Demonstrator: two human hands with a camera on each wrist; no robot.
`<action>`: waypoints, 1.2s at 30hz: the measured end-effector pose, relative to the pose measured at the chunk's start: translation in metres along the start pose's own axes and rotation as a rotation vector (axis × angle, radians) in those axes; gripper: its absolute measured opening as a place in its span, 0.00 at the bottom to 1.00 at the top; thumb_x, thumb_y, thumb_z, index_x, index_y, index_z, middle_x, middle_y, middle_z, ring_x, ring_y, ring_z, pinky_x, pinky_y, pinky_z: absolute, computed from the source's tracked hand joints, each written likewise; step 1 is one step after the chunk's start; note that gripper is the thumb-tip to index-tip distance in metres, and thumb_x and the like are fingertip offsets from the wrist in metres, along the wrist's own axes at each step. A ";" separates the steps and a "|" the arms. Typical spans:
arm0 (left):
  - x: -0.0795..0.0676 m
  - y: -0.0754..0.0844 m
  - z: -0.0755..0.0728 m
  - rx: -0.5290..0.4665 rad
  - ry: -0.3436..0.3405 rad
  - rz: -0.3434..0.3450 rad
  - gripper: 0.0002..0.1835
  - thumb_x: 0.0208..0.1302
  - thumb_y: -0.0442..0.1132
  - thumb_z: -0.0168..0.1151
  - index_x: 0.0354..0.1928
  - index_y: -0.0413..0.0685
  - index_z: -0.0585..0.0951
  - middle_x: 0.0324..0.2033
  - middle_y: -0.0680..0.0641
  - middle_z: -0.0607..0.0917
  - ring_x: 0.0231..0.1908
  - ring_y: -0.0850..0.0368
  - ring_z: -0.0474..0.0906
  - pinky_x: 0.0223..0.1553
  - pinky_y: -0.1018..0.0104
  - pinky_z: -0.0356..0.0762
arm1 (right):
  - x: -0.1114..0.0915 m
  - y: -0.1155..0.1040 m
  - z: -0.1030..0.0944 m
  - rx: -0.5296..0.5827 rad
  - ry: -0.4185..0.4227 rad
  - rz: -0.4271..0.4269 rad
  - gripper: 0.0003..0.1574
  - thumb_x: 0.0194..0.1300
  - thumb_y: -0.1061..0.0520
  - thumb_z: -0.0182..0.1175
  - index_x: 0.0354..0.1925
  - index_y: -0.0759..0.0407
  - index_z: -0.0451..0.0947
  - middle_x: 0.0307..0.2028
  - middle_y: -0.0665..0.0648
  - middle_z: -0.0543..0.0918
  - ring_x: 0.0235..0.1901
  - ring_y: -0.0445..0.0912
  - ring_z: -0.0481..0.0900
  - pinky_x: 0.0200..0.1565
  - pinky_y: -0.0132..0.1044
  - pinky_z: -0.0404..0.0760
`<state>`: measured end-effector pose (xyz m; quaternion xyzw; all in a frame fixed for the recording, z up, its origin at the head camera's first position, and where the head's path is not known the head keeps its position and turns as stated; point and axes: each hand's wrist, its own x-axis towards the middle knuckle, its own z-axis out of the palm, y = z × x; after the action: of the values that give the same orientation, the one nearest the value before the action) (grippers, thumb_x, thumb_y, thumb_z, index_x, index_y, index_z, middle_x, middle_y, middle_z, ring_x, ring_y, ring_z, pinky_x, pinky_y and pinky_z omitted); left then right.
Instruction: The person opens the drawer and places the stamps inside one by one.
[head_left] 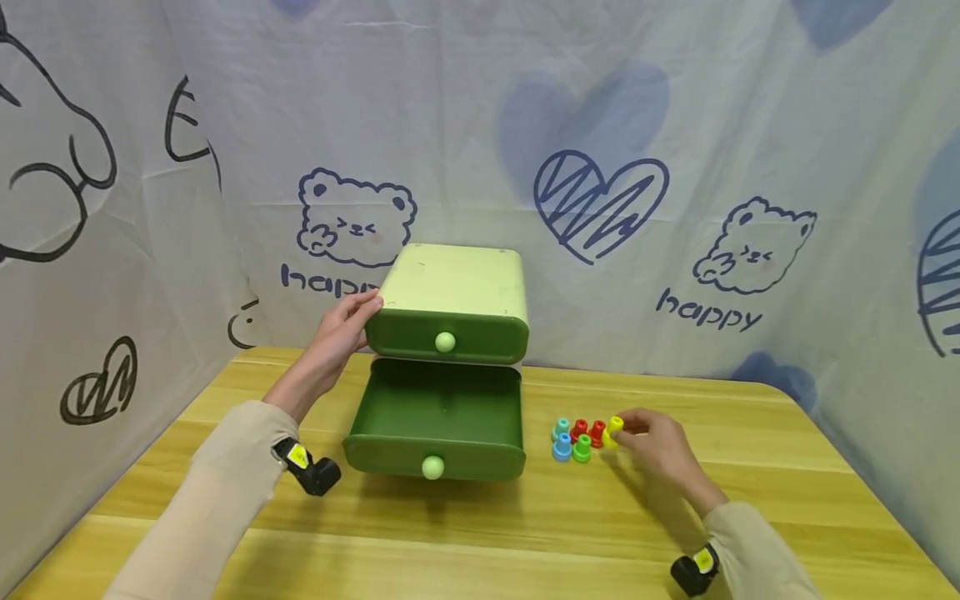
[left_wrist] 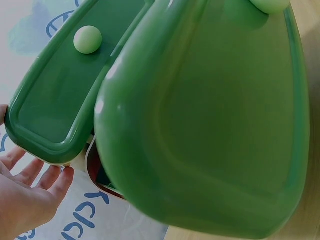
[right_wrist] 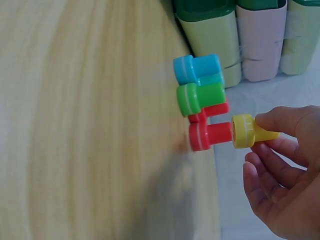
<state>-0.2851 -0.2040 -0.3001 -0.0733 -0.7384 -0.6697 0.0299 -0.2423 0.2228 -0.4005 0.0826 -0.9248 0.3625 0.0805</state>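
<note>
A small drawer cabinet (head_left: 459, 279), pale on top with green drawer fronts, stands on the table. Its lower drawer (head_left: 442, 412) is pulled out; the upper drawer (head_left: 480, 337) is closed. My left hand (head_left: 341, 337) rests against the cabinet's upper left side, fingers extended along it in the left wrist view. With thumb and fingers, my right hand (head_left: 660, 446) pinches a yellow toy stamp (right_wrist: 243, 131) by its narrow handle. Beside it stand two red stamps (right_wrist: 200, 137), a green stamp (right_wrist: 201, 98), a blue stamp (right_wrist: 196, 68) and a teal stamp (head_left: 561, 428).
The wooden table (head_left: 600, 533) reaches back to a white cloth (head_left: 465, 125) printed with hearts and bears. A round pale knob (head_left: 432, 467) juts from the lower drawer's front. The stamps are grouped to the right of that drawer.
</note>
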 end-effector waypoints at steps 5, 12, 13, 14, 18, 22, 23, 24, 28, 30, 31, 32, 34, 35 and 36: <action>0.001 -0.001 0.000 0.001 0.000 0.003 0.33 0.75 0.50 0.48 0.74 0.41 0.55 0.72 0.39 0.55 0.69 0.45 0.54 0.65 0.49 0.60 | 0.004 -0.008 -0.003 -0.011 -0.008 -0.024 0.16 0.61 0.63 0.65 0.46 0.72 0.80 0.39 0.62 0.84 0.43 0.59 0.80 0.41 0.48 0.81; 0.000 -0.002 -0.001 0.006 0.008 0.003 0.33 0.75 0.49 0.47 0.74 0.41 0.55 0.72 0.39 0.55 0.69 0.45 0.54 0.65 0.49 0.60 | 0.010 -0.026 -0.003 -0.004 -0.052 -0.031 0.17 0.61 0.61 0.66 0.46 0.70 0.80 0.39 0.61 0.84 0.43 0.57 0.80 0.42 0.47 0.81; 0.000 -0.002 -0.001 0.006 0.009 0.003 0.33 0.75 0.49 0.47 0.74 0.41 0.55 0.72 0.39 0.55 0.69 0.45 0.55 0.65 0.49 0.61 | 0.010 -0.028 -0.003 -0.002 -0.059 -0.034 0.17 0.61 0.61 0.66 0.47 0.71 0.80 0.38 0.60 0.84 0.43 0.56 0.80 0.42 0.48 0.81; 0.000 -0.003 -0.001 0.006 0.011 0.005 0.33 0.75 0.49 0.47 0.74 0.40 0.55 0.72 0.39 0.56 0.69 0.45 0.55 0.65 0.50 0.61 | 0.011 -0.031 -0.002 -0.001 -0.068 -0.034 0.17 0.61 0.61 0.66 0.46 0.70 0.80 0.38 0.59 0.84 0.43 0.56 0.80 0.42 0.48 0.81; 0.001 -0.004 0.000 0.009 0.012 0.010 0.33 0.75 0.49 0.48 0.73 0.40 0.56 0.71 0.40 0.56 0.69 0.46 0.55 0.64 0.49 0.61 | 0.014 -0.039 -0.002 0.001 -0.098 -0.057 0.17 0.61 0.60 0.66 0.46 0.68 0.81 0.37 0.56 0.84 0.42 0.53 0.80 0.44 0.48 0.80; 0.001 -0.003 0.000 0.010 0.013 0.018 0.33 0.74 0.50 0.48 0.73 0.40 0.56 0.72 0.40 0.56 0.69 0.46 0.54 0.65 0.48 0.60 | 0.018 -0.050 -0.002 -0.006 -0.125 -0.087 0.15 0.61 0.60 0.66 0.46 0.66 0.82 0.36 0.54 0.84 0.40 0.51 0.79 0.41 0.44 0.80; 0.001 -0.003 0.000 0.012 0.015 0.018 0.33 0.74 0.50 0.48 0.73 0.40 0.56 0.72 0.40 0.56 0.69 0.46 0.54 0.65 0.48 0.60 | 0.018 -0.053 -0.002 -0.010 -0.132 -0.093 0.15 0.61 0.60 0.66 0.46 0.66 0.82 0.36 0.53 0.83 0.40 0.51 0.79 0.40 0.43 0.80; 0.001 -0.003 0.000 0.010 0.015 0.021 0.33 0.74 0.50 0.48 0.73 0.40 0.56 0.72 0.40 0.56 0.69 0.46 0.54 0.65 0.47 0.60 | 0.018 -0.057 -0.002 -0.017 -0.136 -0.100 0.15 0.61 0.60 0.66 0.46 0.66 0.82 0.35 0.53 0.83 0.40 0.50 0.79 0.39 0.42 0.80; 0.000 -0.002 0.000 0.009 0.019 0.021 0.33 0.74 0.50 0.48 0.73 0.40 0.57 0.72 0.40 0.56 0.69 0.46 0.55 0.65 0.48 0.60 | 0.020 -0.069 -0.002 -0.038 -0.158 -0.124 0.17 0.61 0.60 0.66 0.48 0.66 0.81 0.35 0.53 0.83 0.39 0.49 0.79 0.38 0.39 0.80; 0.000 -0.002 0.000 0.006 0.020 0.022 0.33 0.75 0.49 0.48 0.73 0.40 0.57 0.72 0.40 0.56 0.69 0.46 0.55 0.65 0.48 0.61 | 0.022 -0.075 -0.003 -0.043 -0.169 -0.140 0.18 0.61 0.60 0.66 0.49 0.66 0.81 0.35 0.53 0.83 0.39 0.49 0.79 0.38 0.40 0.79; 0.000 -0.002 0.000 0.006 0.020 0.021 0.33 0.75 0.49 0.48 0.73 0.40 0.56 0.72 0.40 0.56 0.68 0.45 0.55 0.65 0.49 0.61 | 0.022 -0.078 -0.004 -0.042 -0.176 -0.150 0.18 0.61 0.60 0.66 0.49 0.66 0.81 0.35 0.53 0.83 0.38 0.48 0.78 0.38 0.40 0.79; 0.000 -0.002 0.000 0.005 0.020 0.022 0.32 0.75 0.49 0.48 0.73 0.40 0.56 0.71 0.39 0.56 0.68 0.45 0.56 0.65 0.49 0.61 | 0.023 -0.081 -0.005 -0.041 -0.181 -0.160 0.18 0.60 0.60 0.66 0.48 0.66 0.81 0.35 0.53 0.83 0.38 0.48 0.78 0.38 0.40 0.79; 0.000 -0.002 0.000 0.001 0.020 0.022 0.32 0.75 0.49 0.48 0.73 0.40 0.56 0.71 0.39 0.56 0.68 0.45 0.56 0.64 0.50 0.62 | 0.023 -0.086 -0.007 -0.038 -0.194 -0.183 0.16 0.60 0.60 0.66 0.47 0.65 0.82 0.35 0.52 0.83 0.38 0.48 0.78 0.37 0.40 0.79; 0.000 -0.002 0.000 0.000 0.020 0.023 0.32 0.75 0.49 0.48 0.73 0.40 0.56 0.71 0.39 0.56 0.68 0.45 0.56 0.65 0.50 0.61 | 0.024 -0.089 -0.007 -0.037 -0.202 -0.194 0.16 0.60 0.60 0.66 0.46 0.65 0.82 0.35 0.53 0.83 0.38 0.48 0.78 0.37 0.40 0.79; 0.000 -0.002 0.001 -0.001 0.020 0.023 0.32 0.75 0.49 0.48 0.73 0.40 0.56 0.71 0.39 0.56 0.68 0.45 0.57 0.64 0.50 0.62 | 0.024 -0.092 -0.008 -0.037 -0.208 -0.201 0.15 0.60 0.60 0.66 0.46 0.64 0.82 0.35 0.52 0.83 0.38 0.48 0.78 0.37 0.40 0.79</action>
<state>-0.2852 -0.2037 -0.3022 -0.0749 -0.7367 -0.6705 0.0449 -0.2459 0.1594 -0.3296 0.2106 -0.9218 0.3247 0.0215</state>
